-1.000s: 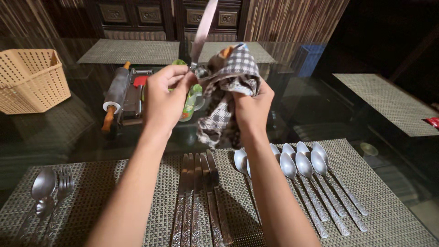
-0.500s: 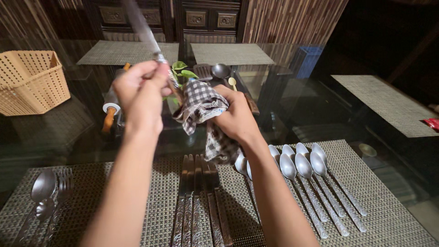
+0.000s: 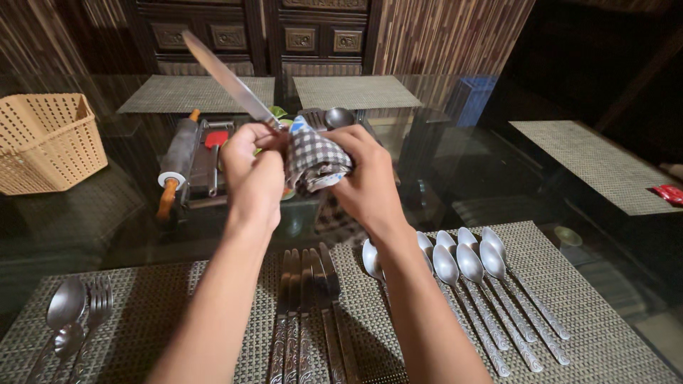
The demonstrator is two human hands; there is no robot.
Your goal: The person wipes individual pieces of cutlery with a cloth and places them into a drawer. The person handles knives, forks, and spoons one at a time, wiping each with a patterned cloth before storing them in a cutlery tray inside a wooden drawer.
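Observation:
My left hand (image 3: pixel 252 167) grips a table knife (image 3: pixel 226 77) near its handle end, and the blade slants up and to the left. Close beside it, my right hand (image 3: pixel 366 181) clutches a bunched black-and-white checked cloth (image 3: pixel 313 158), which is wrapped around the knife's handle. Both hands hover above the glass table. Below them, on a woven placemat (image 3: pixel 569 313), lie a row of knives (image 3: pixel 306 320) and a row of spoons (image 3: pixel 469 274).
A beige perforated basket (image 3: pixel 44 141) stands at the left. A rolling pin (image 3: pixel 176 160) and other kitchen tools lie in a tray behind my hands. Spoons and a fork (image 3: pixel 71 316) lie at the near left. More placemats lie farther off, and a red packet (image 3: pixel 669 193) sits at the right.
The knife blade swung from pointing up and right to slanting up and left. My hands came closer together and the cloth bunched up tighter.

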